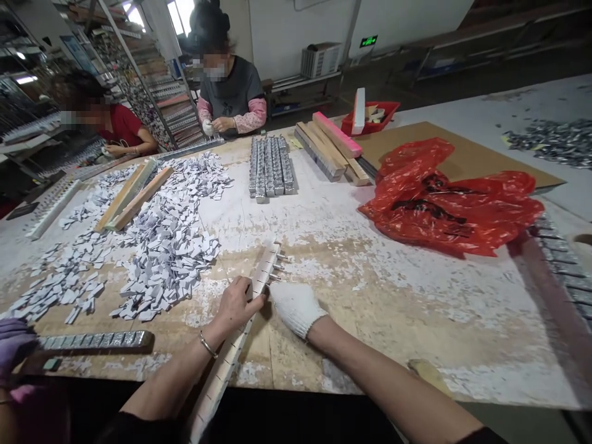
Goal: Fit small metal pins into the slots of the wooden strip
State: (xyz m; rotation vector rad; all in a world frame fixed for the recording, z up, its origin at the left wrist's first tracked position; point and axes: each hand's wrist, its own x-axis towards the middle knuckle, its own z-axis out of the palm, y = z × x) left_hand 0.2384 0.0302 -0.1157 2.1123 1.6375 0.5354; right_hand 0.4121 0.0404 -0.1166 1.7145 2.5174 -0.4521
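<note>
Clasping a dark-lined wooden bar (pixel 226 365) right of the heap of white chips (pixel 164 246), the left hand (pixel 235 307) has its fingers around it; the gloved right hand (pixel 296 305) is farther right, its fingers' hold impossible to tell.

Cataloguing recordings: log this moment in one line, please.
left hand: gripping pale strip; right hand: gloved, beside strip; left side: white pieces; right side: red bag

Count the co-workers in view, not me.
3: one in a red top at the far left, one in pink sleeves across the table, and one at the near left edge, showing mainly a purple glove. Others may be hidden.
</note>
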